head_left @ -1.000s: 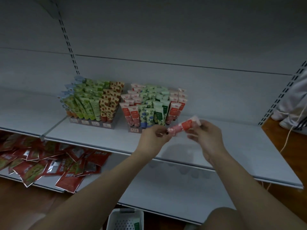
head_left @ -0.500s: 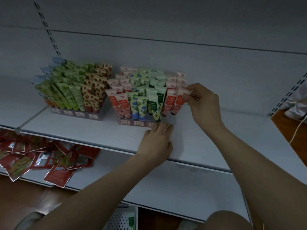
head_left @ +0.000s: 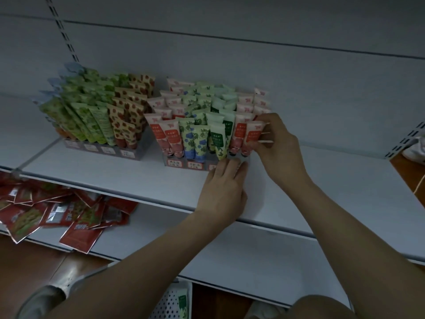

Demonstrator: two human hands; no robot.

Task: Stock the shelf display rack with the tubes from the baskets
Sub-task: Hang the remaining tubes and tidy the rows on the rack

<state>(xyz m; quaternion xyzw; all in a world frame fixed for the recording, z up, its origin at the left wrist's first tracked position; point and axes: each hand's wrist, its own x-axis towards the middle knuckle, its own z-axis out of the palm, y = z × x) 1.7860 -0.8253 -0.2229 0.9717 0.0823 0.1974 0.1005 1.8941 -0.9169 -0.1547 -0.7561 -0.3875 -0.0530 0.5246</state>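
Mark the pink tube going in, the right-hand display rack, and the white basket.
pink tube (head_left: 253,137): head view, orange label panel.
right-hand display rack (head_left: 184,162): head view, front label strip.
white basket (head_left: 169,305): head view, perforated wall.

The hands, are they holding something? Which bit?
The right hand pinches the pink-and-orange tube at the rack's front right corner, by its right edge. The left hand holds nothing; its straight fingers touch the rack front.

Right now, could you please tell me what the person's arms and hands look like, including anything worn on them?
Both forearms are bare, with no sleeves in view. The left hand and right hand wear no gloves, and no watch or bracelet shows on either wrist. The picture is too dim to rule out a ring.
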